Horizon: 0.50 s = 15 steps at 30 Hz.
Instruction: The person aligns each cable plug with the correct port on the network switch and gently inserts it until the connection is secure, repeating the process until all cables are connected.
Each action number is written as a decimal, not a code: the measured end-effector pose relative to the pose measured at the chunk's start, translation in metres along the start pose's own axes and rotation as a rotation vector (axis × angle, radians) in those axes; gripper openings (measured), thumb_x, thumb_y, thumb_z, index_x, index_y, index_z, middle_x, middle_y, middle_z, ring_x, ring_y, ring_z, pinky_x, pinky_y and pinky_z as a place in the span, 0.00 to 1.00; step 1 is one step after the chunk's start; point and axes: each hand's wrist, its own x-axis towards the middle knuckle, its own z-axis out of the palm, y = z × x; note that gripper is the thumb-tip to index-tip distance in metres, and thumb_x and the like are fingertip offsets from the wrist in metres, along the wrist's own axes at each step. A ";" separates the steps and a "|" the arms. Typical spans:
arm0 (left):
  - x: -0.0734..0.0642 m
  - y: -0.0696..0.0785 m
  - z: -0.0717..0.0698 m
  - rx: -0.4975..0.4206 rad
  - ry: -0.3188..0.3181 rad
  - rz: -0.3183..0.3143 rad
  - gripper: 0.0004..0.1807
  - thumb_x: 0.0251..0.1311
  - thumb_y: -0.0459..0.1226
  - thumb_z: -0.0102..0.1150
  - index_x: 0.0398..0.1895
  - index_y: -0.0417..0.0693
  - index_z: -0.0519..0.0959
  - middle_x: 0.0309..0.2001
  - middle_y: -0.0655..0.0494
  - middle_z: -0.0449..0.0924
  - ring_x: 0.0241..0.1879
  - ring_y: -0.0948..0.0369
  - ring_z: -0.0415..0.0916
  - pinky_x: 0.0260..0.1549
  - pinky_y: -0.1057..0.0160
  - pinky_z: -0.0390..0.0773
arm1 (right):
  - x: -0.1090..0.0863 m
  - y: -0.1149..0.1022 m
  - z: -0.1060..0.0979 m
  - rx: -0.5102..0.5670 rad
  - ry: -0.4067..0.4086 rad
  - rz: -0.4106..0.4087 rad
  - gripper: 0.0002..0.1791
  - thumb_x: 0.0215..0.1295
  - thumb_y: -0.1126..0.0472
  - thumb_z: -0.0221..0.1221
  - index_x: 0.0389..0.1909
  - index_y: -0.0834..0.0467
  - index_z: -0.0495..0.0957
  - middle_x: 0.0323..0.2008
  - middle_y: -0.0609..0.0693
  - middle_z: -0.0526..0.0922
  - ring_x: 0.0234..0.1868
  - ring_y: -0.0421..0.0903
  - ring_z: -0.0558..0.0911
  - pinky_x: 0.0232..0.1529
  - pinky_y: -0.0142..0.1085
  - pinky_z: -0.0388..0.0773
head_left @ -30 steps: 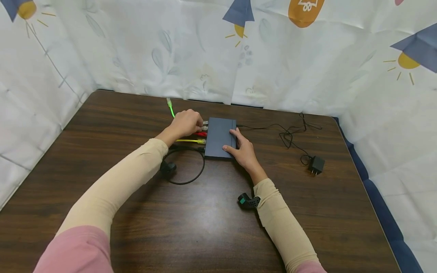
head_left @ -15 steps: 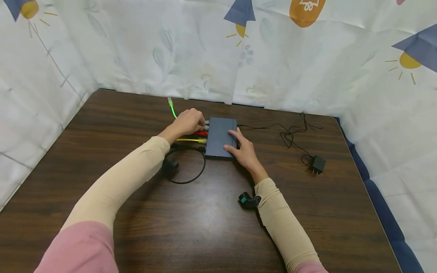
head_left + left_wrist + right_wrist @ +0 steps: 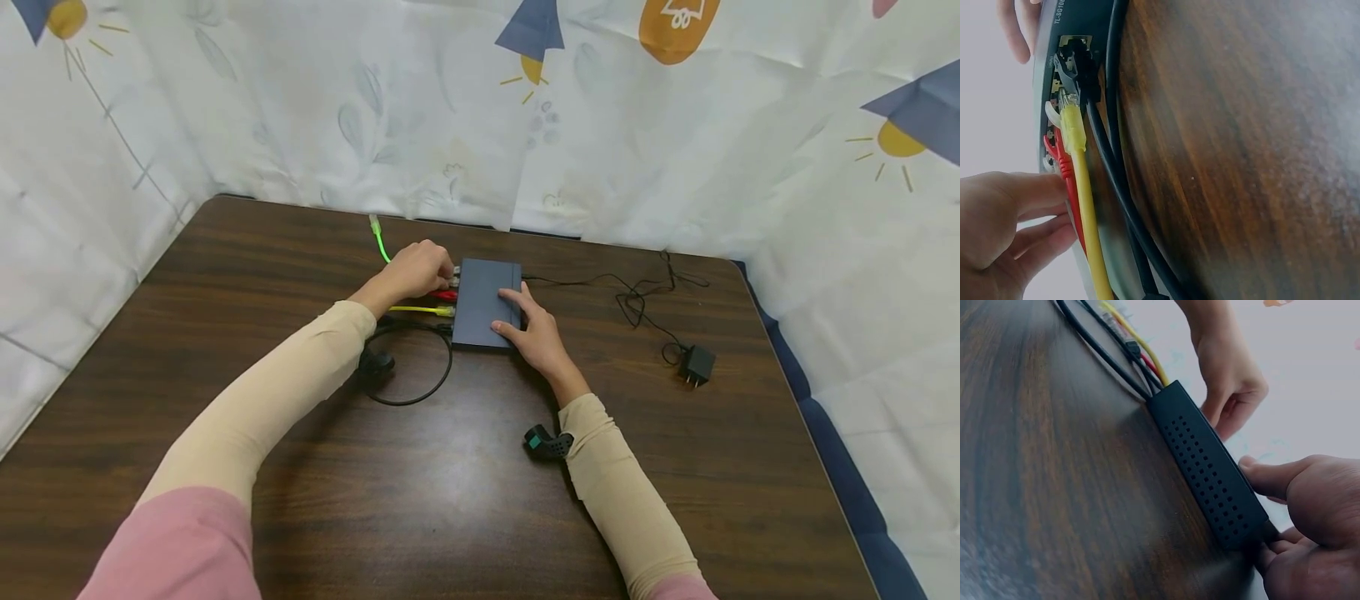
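Note:
A dark blue-grey network switch (image 3: 480, 304) lies flat on the brown table. My right hand (image 3: 538, 335) grips its right edge, thumb on the top face and fingers curled round the end. At the port side, my left hand (image 3: 416, 270) pinches a network cable by its clear plug (image 3: 454, 282), mostly hidden by the fingers. Beside it, a red network cable (image 3: 1065, 169), a yellow network cable (image 3: 1082, 181) and a black network cable (image 3: 1113, 165) run into the ports. A green cable end (image 3: 377, 232) with a clear plug sticks out beyond the left hand.
A black cable loop (image 3: 408, 404) lies in front of the left hand. On the right rests a black power adapter (image 3: 697, 365), its thin tangled cord (image 3: 633, 302) leading to the switch. White printed curtains (image 3: 420, 108) surround the table's back and sides.
Both hands keep their hold, and the switch stays in place. The left hand shifts very slightly right, toward the ports.

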 end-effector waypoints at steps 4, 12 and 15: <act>0.000 0.000 0.002 0.002 -0.010 -0.022 0.05 0.61 0.35 0.62 0.34 0.47 0.87 0.38 0.49 0.86 0.35 0.53 0.81 0.38 0.55 0.80 | 0.001 -0.001 0.001 0.046 0.010 0.027 0.34 0.64 0.57 0.63 0.71 0.51 0.63 0.78 0.54 0.44 0.77 0.50 0.53 0.71 0.45 0.61; -0.001 -0.003 0.000 -0.007 -0.047 -0.031 0.07 0.62 0.32 0.58 0.38 0.47 0.85 0.39 0.49 0.83 0.36 0.53 0.78 0.38 0.54 0.78 | 0.002 -0.002 0.000 0.089 0.045 0.044 0.36 0.61 0.57 0.65 0.69 0.53 0.64 0.77 0.53 0.48 0.77 0.49 0.54 0.72 0.41 0.61; -0.003 -0.003 -0.004 -0.011 -0.058 -0.036 0.13 0.60 0.29 0.54 0.44 0.46 0.85 0.41 0.48 0.83 0.39 0.53 0.78 0.40 0.54 0.78 | 0.002 -0.001 -0.001 0.119 0.073 0.043 0.35 0.59 0.59 0.67 0.68 0.54 0.66 0.76 0.54 0.51 0.76 0.49 0.56 0.71 0.40 0.62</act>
